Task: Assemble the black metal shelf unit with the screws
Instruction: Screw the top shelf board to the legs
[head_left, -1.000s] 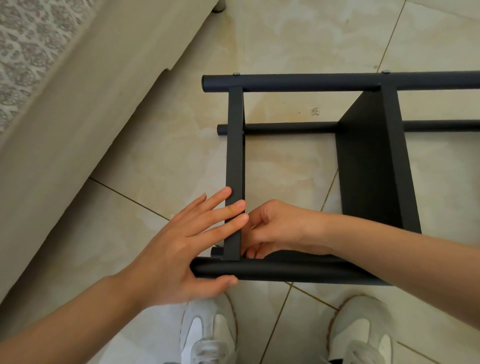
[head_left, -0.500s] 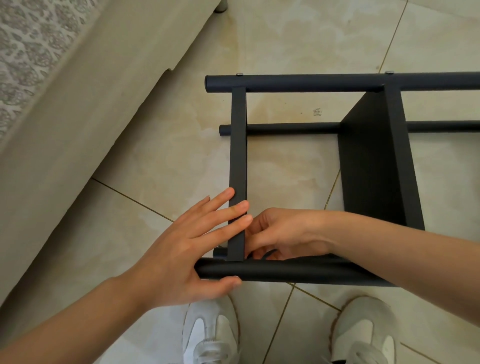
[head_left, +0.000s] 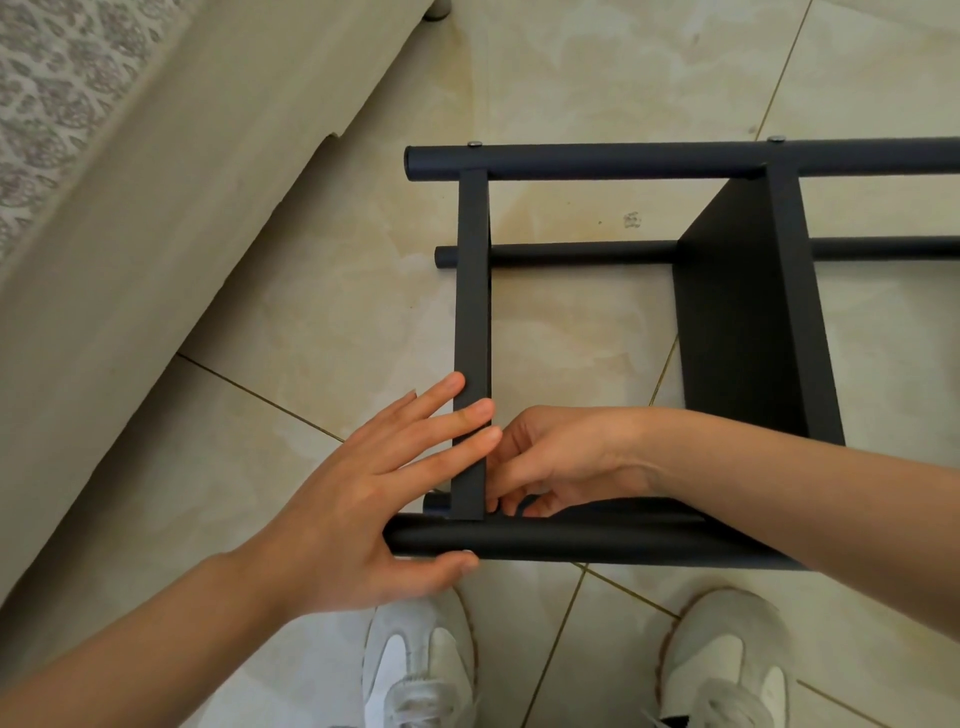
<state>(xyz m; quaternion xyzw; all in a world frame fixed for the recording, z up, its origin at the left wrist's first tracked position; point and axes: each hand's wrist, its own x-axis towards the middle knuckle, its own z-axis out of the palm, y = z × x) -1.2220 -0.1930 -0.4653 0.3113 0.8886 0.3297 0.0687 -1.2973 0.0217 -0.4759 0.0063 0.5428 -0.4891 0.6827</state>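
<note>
The black shelf unit (head_left: 748, 322) lies on its side on the tiled floor (head_left: 597, 78), filling the centre and right of the frame. The joint you are working sits at lower centre, where the end panel (head_left: 472, 312) meets the near tube (head_left: 597, 540). Along the far tube (head_left: 623, 161) at the top, 2 screw heads (head_left: 475, 144) show, so that side looks fastened and this near corner is probably what remains. Your left hand (head_left: 353, 514) lies flat against the panel's outer edge, its fingers straight and slightly spread, and the thumb runs under the tube's end. Your right hand (head_left: 561, 457) reaches in from the right with its fingers curled down into the corner behind the panel. I cannot tell whether they pinch a screw, since the tips are hidden. Use the flat hand to press the panel square against the tube so the holes line up. Start the screw with light finger turns, and back it out if it binds rather than forcing a crossed thread. Leave the final tightening until the panel sits flush. Your 2 white shoes (head_left: 415, 670) stand just below the tube, and a beige furniture base (head_left: 156, 234) crosses the upper left.
</note>
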